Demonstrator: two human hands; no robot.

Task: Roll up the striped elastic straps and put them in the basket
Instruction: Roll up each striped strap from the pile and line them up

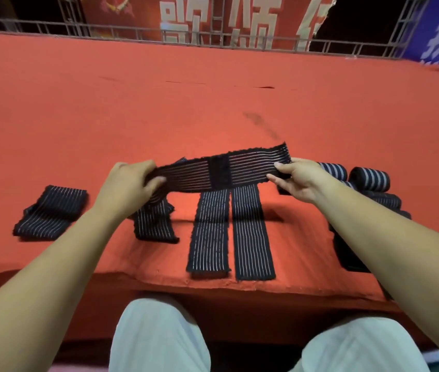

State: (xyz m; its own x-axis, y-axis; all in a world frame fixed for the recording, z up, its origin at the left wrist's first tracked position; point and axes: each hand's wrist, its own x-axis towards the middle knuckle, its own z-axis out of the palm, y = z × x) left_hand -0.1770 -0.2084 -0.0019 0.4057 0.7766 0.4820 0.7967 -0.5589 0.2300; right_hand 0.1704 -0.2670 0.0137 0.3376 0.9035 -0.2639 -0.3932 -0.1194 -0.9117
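left hand [130, 181] pinches the strap's left end | strap [219, 171] hangs taut above the desk [213, 103], long axis left-right between both hands | right hand [297, 178] pinches the right end | basket unseen

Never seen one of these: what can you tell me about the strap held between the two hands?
The strap is a black woven-looking elastic band with thin pale lengthwise stripes, fuzzy edges and a plain black patch mid-length. It hangs stretched above the red table, the left hand gripping its bunched left end, the right hand pinching the other.
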